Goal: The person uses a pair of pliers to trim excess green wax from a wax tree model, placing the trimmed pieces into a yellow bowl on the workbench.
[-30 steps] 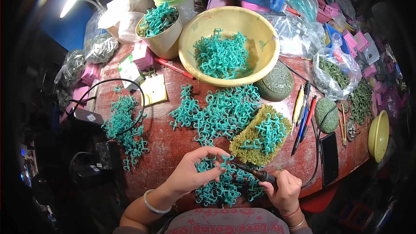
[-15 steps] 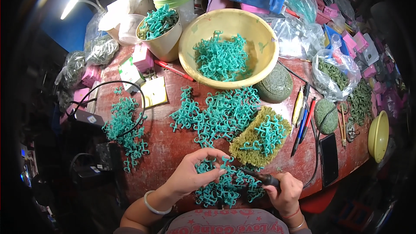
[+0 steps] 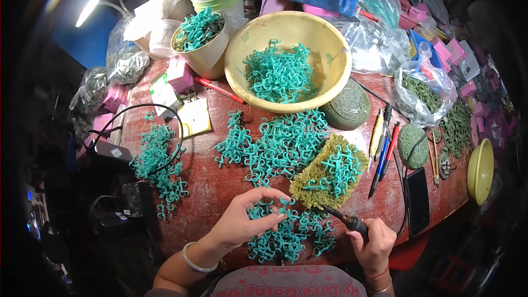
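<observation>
My left hand [image 3: 254, 214] pinches a small curly teal piece [image 3: 285, 207] between thumb and fingertips, above a near pile of similar teal pieces [image 3: 279, 242]. In my right hand [image 3: 375, 246] is a soldering iron [image 3: 352, 223] with a dark handle and a thin tip. Its tip points left and away, beside the near edge of a rough olive-green block [image 3: 302, 190], apart from the held piece. Several teal pieces [image 3: 341, 170] lie on that block. Just beyond is a larger teal heap [image 3: 286, 143] on the red table [image 3: 209, 187].
A cream basin [image 3: 335, 77] holding teal pieces stands at the back, with a filled bucket [image 3: 212, 58] on its left. Another teal pile [image 3: 157, 159] lies left under a black cable. Pens [image 3: 385, 148], a phone [image 3: 418, 201] and a yellow bowl [image 3: 480, 170] are on the right.
My right hand has drawn the soldering iron slightly right, taking its tip away from the teal piece toward the block. My left hand has stayed nearly still.
</observation>
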